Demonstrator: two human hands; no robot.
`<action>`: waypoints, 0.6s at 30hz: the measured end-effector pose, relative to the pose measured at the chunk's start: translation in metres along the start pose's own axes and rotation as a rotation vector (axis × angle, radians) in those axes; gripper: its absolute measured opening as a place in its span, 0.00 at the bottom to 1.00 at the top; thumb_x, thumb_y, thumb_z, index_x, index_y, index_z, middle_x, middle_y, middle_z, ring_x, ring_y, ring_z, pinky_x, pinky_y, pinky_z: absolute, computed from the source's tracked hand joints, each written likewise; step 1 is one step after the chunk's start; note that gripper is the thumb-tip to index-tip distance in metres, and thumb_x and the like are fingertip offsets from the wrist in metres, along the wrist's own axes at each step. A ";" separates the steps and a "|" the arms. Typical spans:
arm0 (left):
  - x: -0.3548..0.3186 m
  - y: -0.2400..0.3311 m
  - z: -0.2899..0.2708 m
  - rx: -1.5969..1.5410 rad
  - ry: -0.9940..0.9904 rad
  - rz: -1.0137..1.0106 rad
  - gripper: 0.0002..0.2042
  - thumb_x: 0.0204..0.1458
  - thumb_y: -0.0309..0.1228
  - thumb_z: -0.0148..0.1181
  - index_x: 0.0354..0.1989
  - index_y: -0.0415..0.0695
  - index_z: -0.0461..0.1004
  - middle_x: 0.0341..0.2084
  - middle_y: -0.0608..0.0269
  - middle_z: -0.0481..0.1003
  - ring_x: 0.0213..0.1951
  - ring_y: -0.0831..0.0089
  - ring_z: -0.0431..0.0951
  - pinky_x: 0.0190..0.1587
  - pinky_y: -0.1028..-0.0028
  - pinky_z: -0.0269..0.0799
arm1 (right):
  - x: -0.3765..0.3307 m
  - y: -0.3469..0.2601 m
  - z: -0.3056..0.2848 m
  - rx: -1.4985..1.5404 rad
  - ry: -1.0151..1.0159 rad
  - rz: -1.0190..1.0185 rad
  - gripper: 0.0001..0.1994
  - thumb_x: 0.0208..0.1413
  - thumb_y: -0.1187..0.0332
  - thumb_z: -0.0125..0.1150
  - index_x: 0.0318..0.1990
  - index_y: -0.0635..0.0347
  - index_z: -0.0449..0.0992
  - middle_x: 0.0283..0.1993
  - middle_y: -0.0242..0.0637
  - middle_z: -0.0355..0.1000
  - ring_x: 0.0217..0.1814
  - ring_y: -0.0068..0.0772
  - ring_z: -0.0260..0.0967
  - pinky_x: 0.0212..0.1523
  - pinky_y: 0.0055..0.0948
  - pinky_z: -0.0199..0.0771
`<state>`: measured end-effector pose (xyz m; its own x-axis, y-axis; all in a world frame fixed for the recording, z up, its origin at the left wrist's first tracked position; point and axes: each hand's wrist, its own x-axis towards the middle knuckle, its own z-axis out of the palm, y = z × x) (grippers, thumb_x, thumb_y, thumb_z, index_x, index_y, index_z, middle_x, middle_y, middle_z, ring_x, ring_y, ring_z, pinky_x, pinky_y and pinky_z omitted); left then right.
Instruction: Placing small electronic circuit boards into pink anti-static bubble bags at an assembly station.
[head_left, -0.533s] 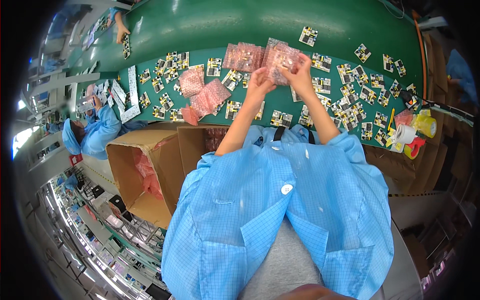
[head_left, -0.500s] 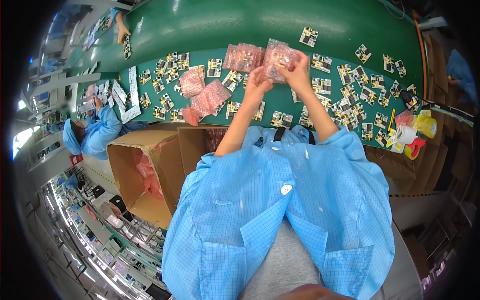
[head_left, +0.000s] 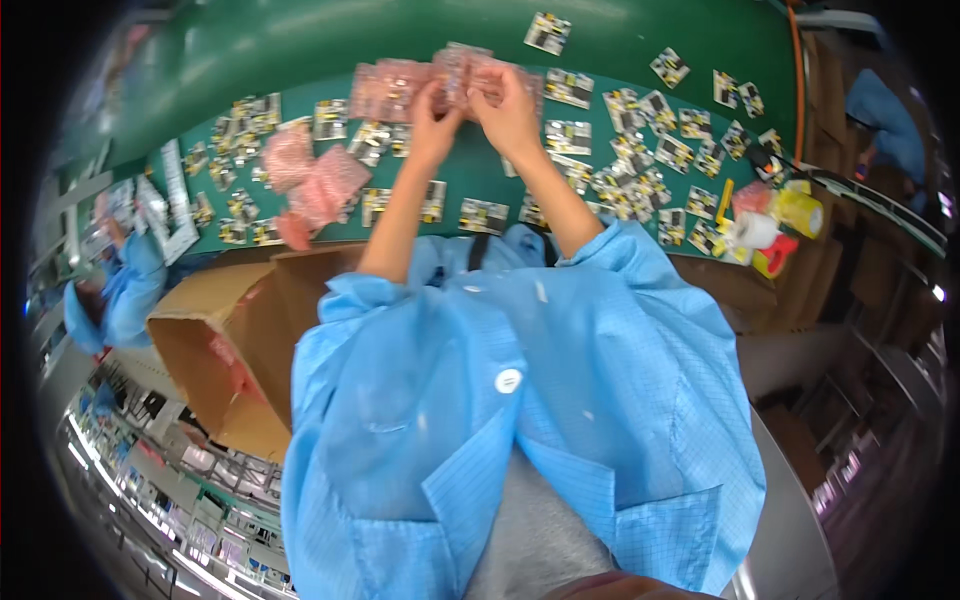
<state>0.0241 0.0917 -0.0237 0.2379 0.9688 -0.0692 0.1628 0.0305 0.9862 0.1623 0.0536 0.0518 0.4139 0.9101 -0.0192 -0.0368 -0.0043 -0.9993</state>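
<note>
A pink bubble-wrap bag point(head_left: 452, 72) is between my hands at the far middle of the bench, with yellow and dark parts showing faintly through it. My left hand point(head_left: 434, 128) grips its near left side, fingers bent and closed. From the right, my right hand point(head_left: 506, 112) pinches it with thumb and fingers; motion blurs the fingertips. More filled pink bags point(head_left: 392, 90) lie in a row directly left of it. Small circuit boards point(head_left: 568, 136) with yellow and black parts lie on the green mat around my forearms.
Loose pink bubble bags point(head_left: 328, 185) lie left of my left arm. A cardboard box point(head_left: 225, 340) stands open below the bench edge. At the right are tape rolls point(head_left: 797, 212) and many more boards point(head_left: 628, 185). A person in blue point(head_left: 130, 285) sits at far left.
The view has shifted, so the bench things appear farther left. My hands have brought the bag against the row of filled bags, and my right fingers have moved over it.
</note>
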 end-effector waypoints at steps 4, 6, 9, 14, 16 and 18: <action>0.007 0.003 0.022 0.000 0.093 -0.093 0.21 0.52 0.33 0.62 0.52 0.35 0.68 0.46 0.51 0.73 0.47 0.62 0.74 0.51 0.67 0.68 | 0.003 0.007 -0.124 -0.236 0.081 0.020 0.07 0.56 0.76 0.58 0.42 0.63 0.71 0.40 0.38 0.76 0.41 0.25 0.73 0.41 0.24 0.76; 0.008 -0.002 0.023 0.073 0.106 -0.084 0.20 0.53 0.34 0.61 0.51 0.35 0.69 0.45 0.50 0.73 0.46 0.61 0.74 0.50 0.67 0.69 | 0.008 0.014 -0.189 -0.179 0.240 0.036 0.06 0.56 0.77 0.57 0.41 0.63 0.72 0.40 0.38 0.76 0.40 0.25 0.74 0.40 0.24 0.76; 0.005 0.013 0.029 0.232 0.116 -0.051 0.19 0.54 0.35 0.59 0.50 0.36 0.70 0.43 0.48 0.75 0.46 0.58 0.75 0.49 0.67 0.69 | 0.023 0.014 -0.282 -0.233 0.464 0.051 0.04 0.56 0.77 0.57 0.38 0.64 0.72 0.38 0.38 0.75 0.37 0.26 0.73 0.37 0.23 0.76; -0.008 0.055 0.025 0.404 0.159 -0.142 0.20 0.54 0.37 0.58 0.51 0.37 0.69 0.42 0.49 0.76 0.40 0.58 0.78 0.45 0.66 0.72 | 0.076 0.034 -0.421 -0.295 0.647 0.079 0.03 0.51 0.77 0.60 0.32 0.65 0.71 0.33 0.37 0.73 0.33 0.28 0.73 0.29 0.25 0.75; -0.016 0.077 0.024 0.437 0.166 -0.178 0.20 0.54 0.37 0.58 0.51 0.38 0.69 0.41 0.50 0.77 0.35 0.61 0.80 0.42 0.67 0.73 | 0.097 0.062 -0.495 -0.324 0.677 0.114 0.04 0.47 0.80 0.60 0.30 0.65 0.71 0.32 0.37 0.73 0.31 0.29 0.72 0.26 0.26 0.72; -0.029 0.087 0.007 0.582 0.199 -0.306 0.16 0.55 0.34 0.57 0.49 0.38 0.70 0.35 0.54 0.78 0.31 0.70 0.79 0.37 0.72 0.72 | 0.120 0.104 -0.494 -0.328 0.969 0.333 0.03 0.47 0.77 0.60 0.30 0.62 0.73 0.31 0.36 0.74 0.28 0.31 0.70 0.25 0.29 0.70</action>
<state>0.0378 0.0643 0.0628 -0.0718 0.9662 -0.2477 0.6956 0.2265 0.6818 0.6576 -0.0427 -0.0705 0.9781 0.1269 -0.1653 -0.0952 -0.4335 -0.8961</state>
